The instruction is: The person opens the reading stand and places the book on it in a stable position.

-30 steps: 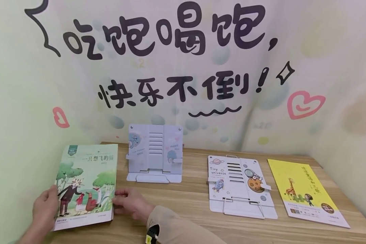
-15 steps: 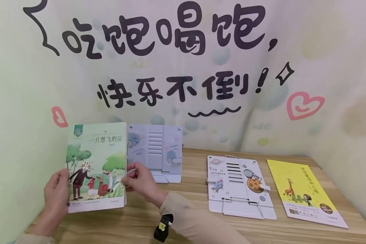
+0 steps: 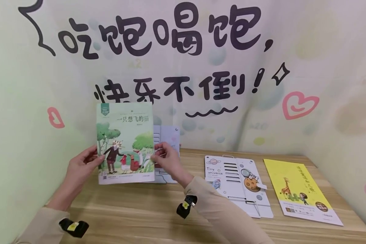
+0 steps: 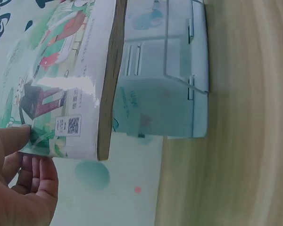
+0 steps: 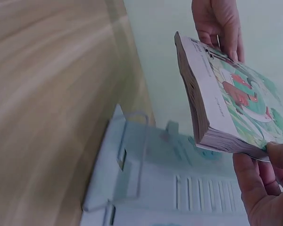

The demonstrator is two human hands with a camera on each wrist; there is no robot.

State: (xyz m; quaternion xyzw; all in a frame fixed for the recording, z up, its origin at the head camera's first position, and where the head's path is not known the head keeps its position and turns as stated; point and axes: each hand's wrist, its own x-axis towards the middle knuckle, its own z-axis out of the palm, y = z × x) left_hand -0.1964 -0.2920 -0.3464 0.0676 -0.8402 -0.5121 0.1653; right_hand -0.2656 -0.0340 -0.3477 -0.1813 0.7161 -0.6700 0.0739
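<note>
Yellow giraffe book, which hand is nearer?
The right hand, left of the yellow book, on the right edge of the green book; the left hand is farther left, on the opposite edge.

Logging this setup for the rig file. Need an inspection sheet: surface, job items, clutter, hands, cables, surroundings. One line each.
Surface: table, wood-grain top.
Job items: green book, closed, held in the air, cover facing the head camera; blue stand on the table behind it, partly hidden.
Clutter: white stand and yellow book, side by side on the table's right, not touching.
Hands: left hand pinches the green book's left edge, right hand its right edge.
Cables: nothing seen.
Surroundings: pale wall behind, with black lettering and pink hearts.
</note>
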